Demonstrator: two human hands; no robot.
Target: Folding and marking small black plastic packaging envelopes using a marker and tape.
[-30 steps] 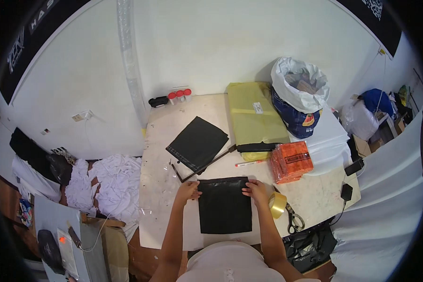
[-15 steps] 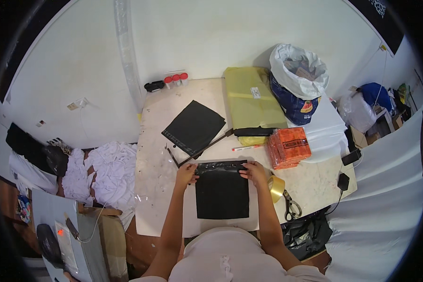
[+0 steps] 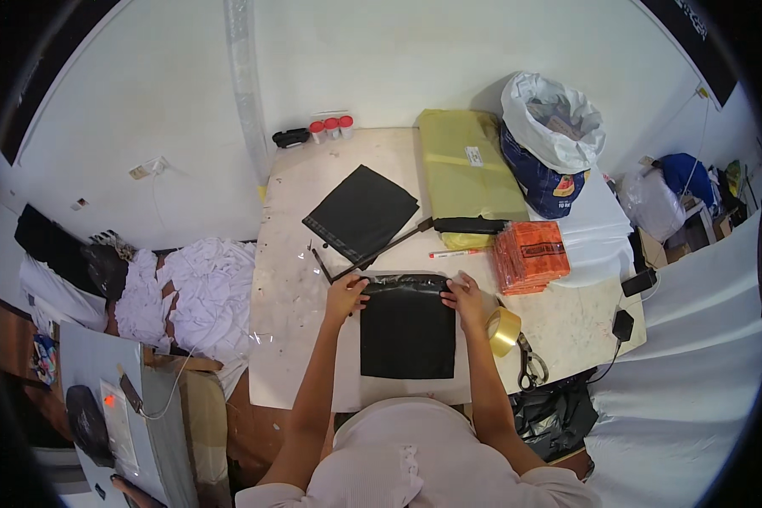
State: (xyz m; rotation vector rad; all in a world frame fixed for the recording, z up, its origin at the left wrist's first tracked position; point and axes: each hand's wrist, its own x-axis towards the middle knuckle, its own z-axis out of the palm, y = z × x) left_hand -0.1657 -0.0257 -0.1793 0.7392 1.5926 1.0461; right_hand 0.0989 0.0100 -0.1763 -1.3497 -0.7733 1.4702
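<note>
A black plastic mailing bag [image 3: 407,339] lies flat at the table's near edge, directly before me. Its top end has a shiny, creased band. My left hand [image 3: 347,299] pinches the upper left corner, while my right hand [image 3: 463,301] grips the upper right corner, fingers curled over the edge. Just beyond the left hand rests another black bag or stack of them [image 3: 361,212], with a thin dark strip [image 3: 394,247] across its lower corner. A roll of yellowish tape [image 3: 505,331] stands beside my right forearm, and black-handled scissors [image 3: 531,366] lie next to it.
Orange packets [image 3: 531,257] are stacked right of centre, near a red-and-white marker [image 3: 454,253]. Behind are a yellow package [image 3: 470,165] and an open, filled sack [image 3: 543,169]. Red-lidded jars [image 3: 332,129] stand at the back left. White cloth [image 3: 207,292] is heaped left of the table.
The whole view has shifted slightly, so everything appears higher and a little to the right. Both hands keep their hold on the bag's top corners.
</note>
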